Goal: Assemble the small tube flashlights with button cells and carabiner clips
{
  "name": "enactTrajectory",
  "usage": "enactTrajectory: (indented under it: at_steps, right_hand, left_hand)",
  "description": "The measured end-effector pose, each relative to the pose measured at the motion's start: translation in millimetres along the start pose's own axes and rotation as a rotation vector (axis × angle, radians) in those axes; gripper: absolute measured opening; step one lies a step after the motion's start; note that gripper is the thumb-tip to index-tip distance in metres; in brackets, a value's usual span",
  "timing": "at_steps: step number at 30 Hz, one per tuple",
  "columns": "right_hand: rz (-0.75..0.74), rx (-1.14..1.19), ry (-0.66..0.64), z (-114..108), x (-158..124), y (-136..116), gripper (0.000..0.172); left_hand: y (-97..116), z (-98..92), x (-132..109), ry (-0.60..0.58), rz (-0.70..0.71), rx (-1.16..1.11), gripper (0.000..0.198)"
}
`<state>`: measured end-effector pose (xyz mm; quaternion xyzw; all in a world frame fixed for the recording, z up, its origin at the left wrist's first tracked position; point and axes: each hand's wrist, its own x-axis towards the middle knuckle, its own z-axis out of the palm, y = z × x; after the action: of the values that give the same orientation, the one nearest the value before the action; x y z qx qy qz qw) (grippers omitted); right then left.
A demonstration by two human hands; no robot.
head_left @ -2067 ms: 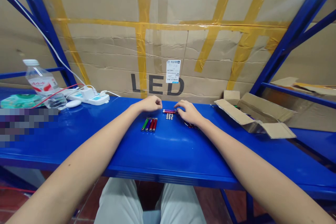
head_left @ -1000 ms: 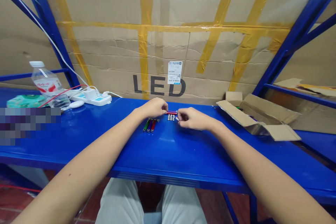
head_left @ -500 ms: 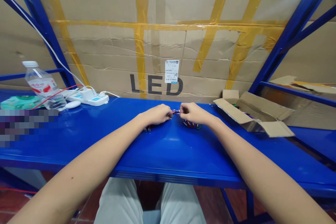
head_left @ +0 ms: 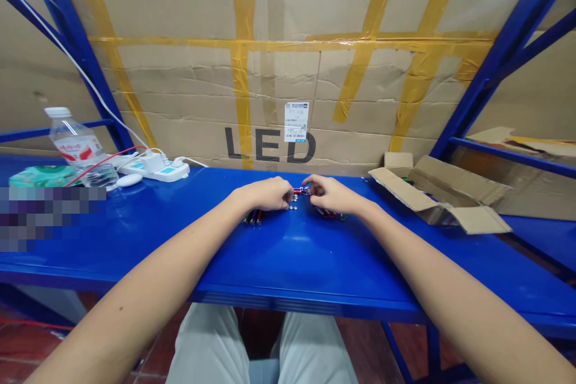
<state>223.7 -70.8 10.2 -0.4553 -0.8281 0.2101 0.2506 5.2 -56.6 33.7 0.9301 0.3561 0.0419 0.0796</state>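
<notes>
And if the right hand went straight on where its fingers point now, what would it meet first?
Probably the red-purple piece just ahead, though depth is unclear; the left hand lies beyond.

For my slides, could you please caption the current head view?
Left hand and right hand at a blue table, small silvery pieces between them, open cardboard box at right.

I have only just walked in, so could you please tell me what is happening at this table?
A person has both bare hands close together over the blue table. The left hand and right hand are at either side of a slim red-and-purple item; whether either grips it is unclear. Small silver discs lie between the hands. Slim coloured tubes show partly beneath the left hand, and an open cardboard box sits to the right.
</notes>
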Motion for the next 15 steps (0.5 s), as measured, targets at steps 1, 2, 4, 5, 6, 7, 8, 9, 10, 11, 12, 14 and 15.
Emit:
enactTrajectory:
  at_steps: [1,2,4,5,6,7,8,9,10,11,12,14,15]
  right_hand:
    - [0.010,0.006,-0.017,0.5,-0.4,-1.3,0.032]
    - [0.022,0.023,-0.041,0.9,-0.8,-2.8,0.025]
    - [0.046,0.073,-0.091,1.4,-1.6,-5.6,0.014]
    - [0.056,0.099,-0.112,1.6,-1.9,-6.7,0.012]
    - [0.061,0.123,-0.128,1.8,-2.1,-7.6,0.012]
    - [0.060,0.144,-0.141,2.0,-2.2,-8.4,0.012]
    - [0.053,0.163,-0.154,2.2,-2.3,-9.0,0.013]
    - [0.043,0.180,-0.170,2.3,-2.5,-9.6,0.013]
    - [0.032,0.196,-0.189,2.4,-2.7,-10.2,0.014]
    - [0.023,0.208,-0.207,2.5,-3.0,-10.7,0.014]
    - [0.018,0.215,-0.221,2.5,-3.2,-11.2,0.016]
    - [0.014,0.221,-0.231,2.3,-3.8,-11.8,0.018]
    - [0.014,0.222,-0.230,2.3,-4.0,-11.8,0.020]
  left_hand:
    - [1.1,-0.6,-0.9,-0.013,-0.025,0.020,0.010]
    - [2.1,-0.7,-1.4,-0.031,-0.041,0.038,0.008]
    - [3.9,0.0,-1.6,-0.056,-0.042,0.073,0.008]
    - [4.8,0.4,-1.5,-0.061,-0.039,0.086,0.009]
    - [5.8,0.6,-1.3,-0.064,-0.041,0.095,0.009]
    - [6.8,0.6,-1.2,-0.067,-0.045,0.097,0.010]
    - [7.7,0.4,-1.1,-0.072,-0.054,0.094,0.010]
    - [8.6,0.2,-1.1,-0.081,-0.066,0.087,0.009]
    - [9.3,-0.1,-1.2,-0.092,-0.076,0.078,0.009]
    - [9.9,-0.3,-1.3,-0.105,-0.079,0.065,0.009]
    - [10.2,-0.5,-1.5,-0.118,-0.079,0.049,0.010]
    - [10.4,-0.6,-2.1,-0.141,-0.079,0.014,0.012]
    - [10.3,-0.7,-2.5,-0.151,-0.078,0.000,0.013]
